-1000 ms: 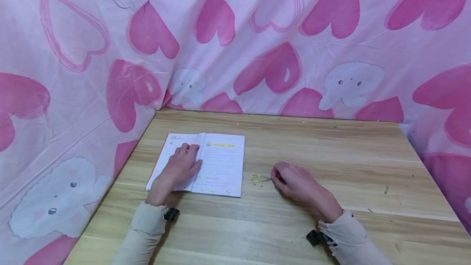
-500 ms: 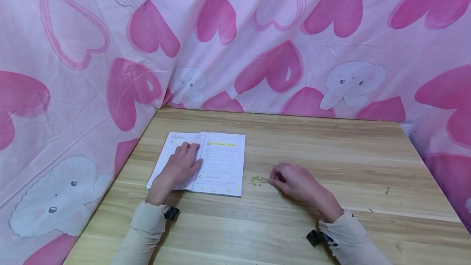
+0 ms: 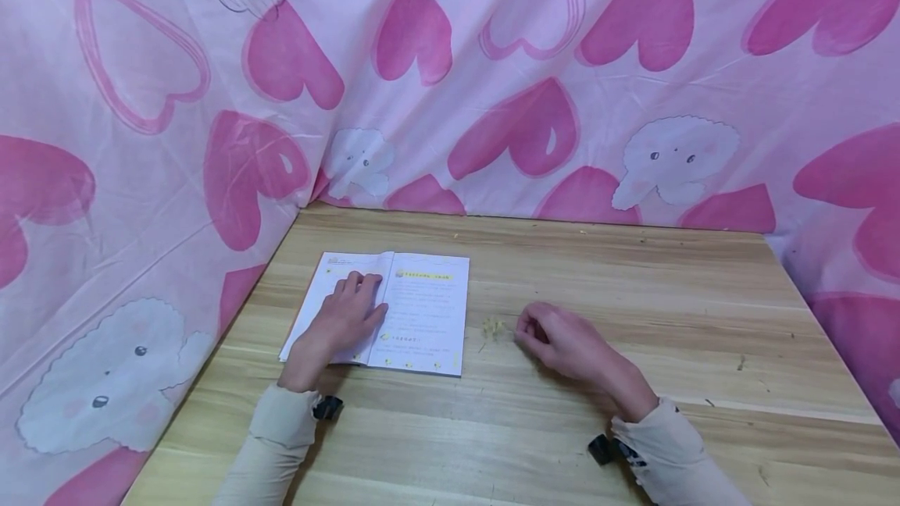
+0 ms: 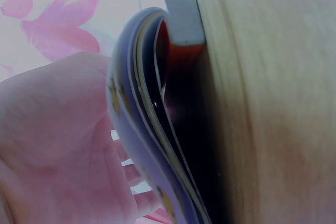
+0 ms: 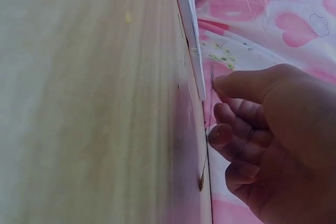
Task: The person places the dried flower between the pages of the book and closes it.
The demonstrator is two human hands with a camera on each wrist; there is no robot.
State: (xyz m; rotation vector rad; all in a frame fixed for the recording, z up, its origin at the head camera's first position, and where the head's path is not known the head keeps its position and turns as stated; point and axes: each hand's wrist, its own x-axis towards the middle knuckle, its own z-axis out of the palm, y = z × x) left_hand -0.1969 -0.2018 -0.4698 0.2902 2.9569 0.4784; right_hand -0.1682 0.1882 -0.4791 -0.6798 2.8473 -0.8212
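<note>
An open book (image 3: 427,315) lies on the wooden table, left of the middle. My left hand (image 3: 341,318) rests on its left page with the fingers spread toward the spine. In the left wrist view the palm is beside the curved edges of the pages (image 4: 131,93). To the right of the book, my right hand (image 3: 562,338) pinches the thin stem of a small sprig of yellow-green flowers (image 3: 495,327) between thumb and index finger. Its flower heads (image 5: 223,56) point toward the book, blurred in the head view. The other fingers curl loosely beneath.
Dark bits of dried plant (image 3: 708,403) lie scattered on the right side of the wooden table (image 3: 436,443). A pink heart-patterned cloth (image 3: 513,131) hangs behind the table and along its sides. Black wrist-worn cameras (image 3: 327,409) sit at both sleeves.
The right hand has shifted slightly, and the sprig in its fingers has turned and come up a little from lower on the table. The left hand and the book have stayed in place.
</note>
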